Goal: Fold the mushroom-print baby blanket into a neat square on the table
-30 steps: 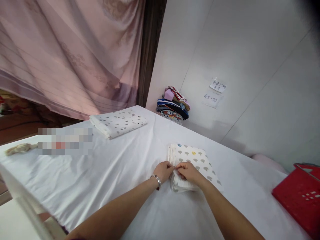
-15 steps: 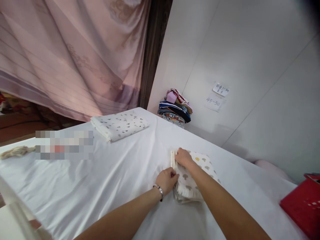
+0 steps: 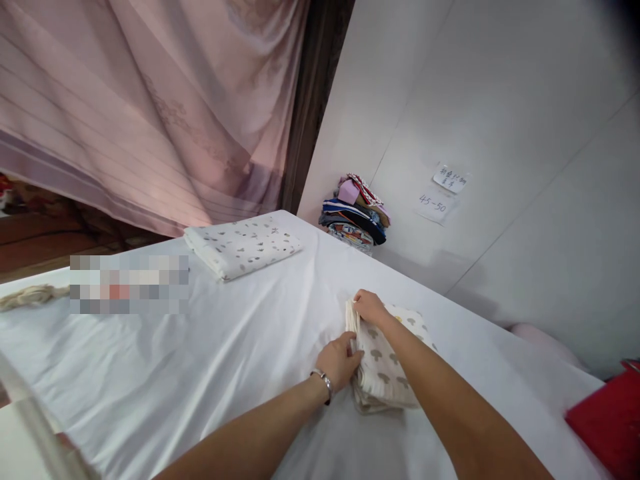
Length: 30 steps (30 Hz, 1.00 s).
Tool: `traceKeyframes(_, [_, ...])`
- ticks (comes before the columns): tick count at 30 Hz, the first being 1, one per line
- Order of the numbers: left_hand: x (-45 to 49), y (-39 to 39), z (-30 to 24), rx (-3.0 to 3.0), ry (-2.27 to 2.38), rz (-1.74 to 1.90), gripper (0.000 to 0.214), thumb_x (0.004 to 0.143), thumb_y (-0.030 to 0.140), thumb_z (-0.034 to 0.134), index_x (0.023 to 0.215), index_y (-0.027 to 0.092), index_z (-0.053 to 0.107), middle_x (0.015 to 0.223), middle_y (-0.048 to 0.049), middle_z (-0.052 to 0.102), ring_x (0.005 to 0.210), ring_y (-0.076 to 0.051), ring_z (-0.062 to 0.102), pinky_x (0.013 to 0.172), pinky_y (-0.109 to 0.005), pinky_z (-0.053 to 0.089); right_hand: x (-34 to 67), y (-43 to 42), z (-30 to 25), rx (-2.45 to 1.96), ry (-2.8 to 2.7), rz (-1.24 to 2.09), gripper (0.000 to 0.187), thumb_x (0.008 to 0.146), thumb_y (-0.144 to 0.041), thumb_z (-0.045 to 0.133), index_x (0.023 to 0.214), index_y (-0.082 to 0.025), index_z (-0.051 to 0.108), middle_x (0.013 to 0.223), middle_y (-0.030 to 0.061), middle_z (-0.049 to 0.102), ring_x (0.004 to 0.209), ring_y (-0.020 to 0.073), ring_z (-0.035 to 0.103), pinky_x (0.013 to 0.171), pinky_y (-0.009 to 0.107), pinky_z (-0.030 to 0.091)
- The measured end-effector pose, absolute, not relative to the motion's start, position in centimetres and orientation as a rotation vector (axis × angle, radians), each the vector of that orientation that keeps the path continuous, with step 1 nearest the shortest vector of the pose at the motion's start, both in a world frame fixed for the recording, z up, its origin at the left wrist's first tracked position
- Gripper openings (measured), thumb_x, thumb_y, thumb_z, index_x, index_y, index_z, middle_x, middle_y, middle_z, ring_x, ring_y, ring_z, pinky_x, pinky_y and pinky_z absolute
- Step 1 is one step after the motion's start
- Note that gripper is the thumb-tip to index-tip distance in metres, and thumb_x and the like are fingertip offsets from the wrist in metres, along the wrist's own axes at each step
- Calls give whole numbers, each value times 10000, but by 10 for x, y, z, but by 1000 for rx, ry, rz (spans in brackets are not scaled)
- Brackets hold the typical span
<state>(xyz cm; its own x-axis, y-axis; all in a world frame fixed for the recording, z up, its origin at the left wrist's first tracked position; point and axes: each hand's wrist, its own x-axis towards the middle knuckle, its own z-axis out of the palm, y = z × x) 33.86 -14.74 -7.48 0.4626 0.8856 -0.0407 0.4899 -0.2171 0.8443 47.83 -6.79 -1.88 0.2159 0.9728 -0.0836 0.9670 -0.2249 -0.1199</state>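
Note:
A folded white cloth [image 3: 385, 360] with a grey mushroom print lies on the white-covered table [image 3: 240, 373], its layered edges facing left. My right hand [image 3: 371, 308] pinches the far left corner of this cloth, its fingers closed on the layers. Lower on the same side, my left hand [image 3: 339, 363], with a bracelet at the wrist, has thumb and fingers around the left edge. My right forearm crosses over the cloth and hides part of its right side. Farther back lies another folded white cloth [image 3: 247, 247] with small grey spots.
Folded clothes [image 3: 354, 213] are stacked against the grey wall [image 3: 500, 133], beyond the table's back edge. Paper notes [image 3: 433, 203] hang on the wall. A red object [image 3: 605, 427] is at the right, a pink curtain [image 3: 175, 100] at the back left. A beige tasselled bundle [image 3: 33, 297] lies far left.
The near part of the mushroom-print cloth's left edge has shifted slightly, and my left fingers have spread a little along it. My right hand keeps its hold at the far corner. The view has turned slightly.

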Motion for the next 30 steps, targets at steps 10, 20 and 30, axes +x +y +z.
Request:
traceKeyframes(10, [342, -93, -67, 1800, 1341, 683, 371, 790, 350, 487, 1119, 192, 550, 946, -35, 632, 860, -153, 584, 741, -229, 414, 474, -66, -19, -2451, -1889, 197, 244, 692, -173, 513, 917, -144, 601, 924, 134, 639, 838, 235, 589, 603, 264, 363])
traceKeyframes(20, [374, -59, -79, 1880, 1350, 716, 269, 801, 309, 479, 1022, 215, 601, 1041, -50, 579, 869, -155, 575, 755, -243, 418, 494, -63, -32, -2236, -1809, 269, 145, 703, -161, 489, 762, -168, 621, 765, 37, 650, 739, 143, 562, 601, 213, 340])
traceKeyframes(30, [371, -58, -82, 1894, 1335, 782, 216, 798, 263, 465, 941, 236, 625, 942, -24, 586, 813, -137, 568, 681, -230, 405, 488, -63, -39, -2052, -1743, 381, 127, 696, -165, 489, 760, -180, 597, 647, -16, 609, 618, 114, 528, 544, 196, 327])
